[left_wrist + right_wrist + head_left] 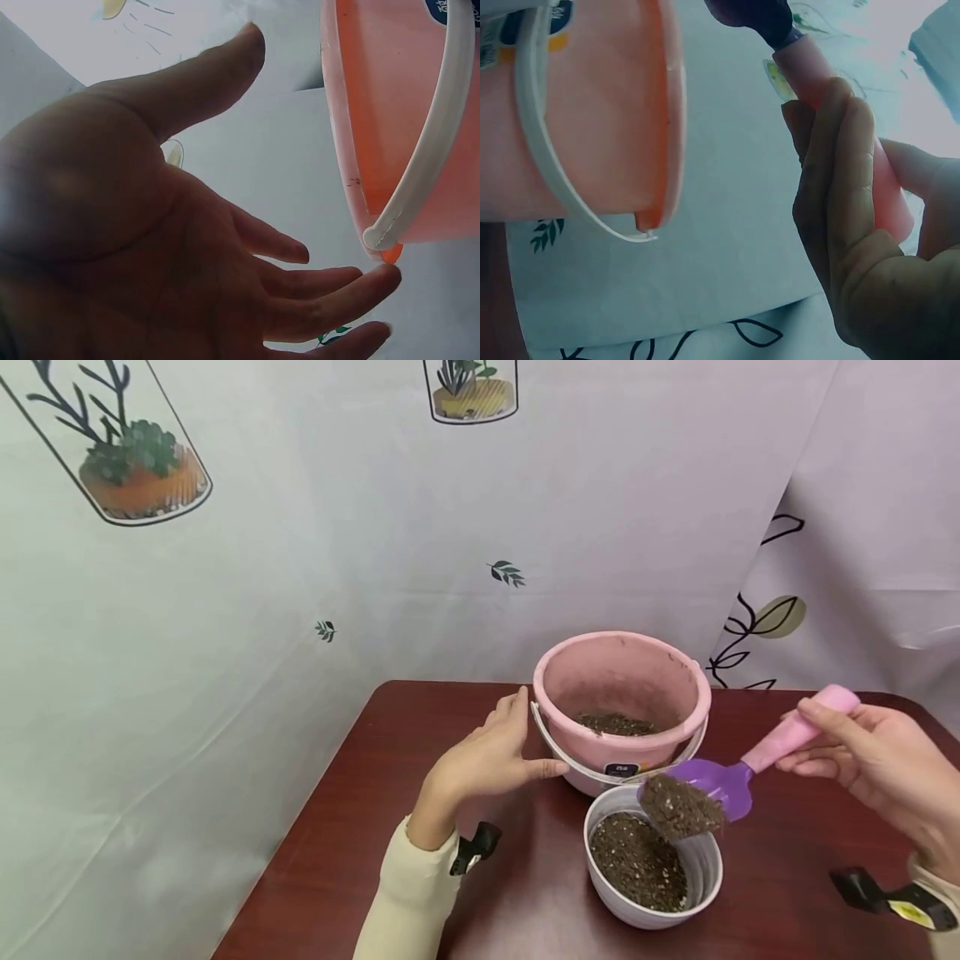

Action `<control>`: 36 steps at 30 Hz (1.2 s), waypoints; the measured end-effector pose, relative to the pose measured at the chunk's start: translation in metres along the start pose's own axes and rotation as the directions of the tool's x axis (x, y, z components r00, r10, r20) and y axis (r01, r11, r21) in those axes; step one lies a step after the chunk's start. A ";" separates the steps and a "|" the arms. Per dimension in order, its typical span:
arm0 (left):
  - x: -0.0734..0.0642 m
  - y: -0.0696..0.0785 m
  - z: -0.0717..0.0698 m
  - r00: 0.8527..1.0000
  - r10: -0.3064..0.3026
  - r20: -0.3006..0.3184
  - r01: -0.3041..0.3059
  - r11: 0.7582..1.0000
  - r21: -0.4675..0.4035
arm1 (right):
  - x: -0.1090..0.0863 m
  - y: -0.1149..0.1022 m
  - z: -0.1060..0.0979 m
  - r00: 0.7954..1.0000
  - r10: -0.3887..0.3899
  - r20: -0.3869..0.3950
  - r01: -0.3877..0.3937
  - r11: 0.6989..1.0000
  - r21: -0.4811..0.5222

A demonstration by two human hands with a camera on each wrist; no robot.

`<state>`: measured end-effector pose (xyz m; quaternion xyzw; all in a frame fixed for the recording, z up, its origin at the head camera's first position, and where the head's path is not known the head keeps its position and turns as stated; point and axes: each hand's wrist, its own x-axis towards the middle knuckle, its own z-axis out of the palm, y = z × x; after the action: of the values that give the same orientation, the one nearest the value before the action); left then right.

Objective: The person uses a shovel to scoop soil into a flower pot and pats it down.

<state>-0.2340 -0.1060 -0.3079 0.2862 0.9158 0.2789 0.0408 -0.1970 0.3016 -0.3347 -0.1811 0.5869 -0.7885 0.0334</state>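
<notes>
My right hand (pixel 881 760) grips the pink handle of a trowel (pixel 787 742) with a purple scoop. Dark soil (pixel 678 807) is heaped on the scoop, which is held over the rim of a white pot (pixel 708 868). More soil (pixel 637 864) lies inside that pot. Behind it stands a pink bucket (pixel 622 672) with a white handle (pixel 439 127) hanging down its front and some soil at the bottom. At the bucket's left side is my left hand (pixel 487 756), fingers extended and thumb apart; it holds nothing. Whether its fingertips touch the bucket I cannot tell.
Everything stands on a dark red-brown table (pixel 337 827) with rounded back corners. A pale wall covering (pixel 420 527) printed with plants and leaves rises right behind the table and along its left side. Both wrists wear black straps (pixel 474 847).
</notes>
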 end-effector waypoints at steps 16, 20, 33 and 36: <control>0.003 -0.003 0.007 0.992 0.052 0.119 -0.045 0.997 -0.060 | -0.020 -0.002 0.059 0.972 -0.231 0.040 0.179 0.624 -0.761; 0.004 -0.003 0.007 0.992 0.040 0.121 -0.033 0.998 -0.062 | -0.026 -0.003 0.065 0.939 -0.332 0.090 0.262 0.519 -0.814; 0.016 -0.007 0.014 0.999 -0.038 0.020 0.040 0.993 -0.115 | -0.015 -0.007 0.057 0.901 -0.335 0.275 0.431 0.760 -0.487; 0.020 -0.009 0.016 0.999 -0.051 0.010 0.052 0.990 -0.130 | -0.011 -0.005 0.049 0.933 -0.277 0.231 0.357 0.802 -0.479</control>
<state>-0.2510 -0.0937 -0.3240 0.2602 0.9027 0.3357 0.0696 -0.1695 0.2616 -0.3205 -0.3376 0.7325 -0.5818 -0.1046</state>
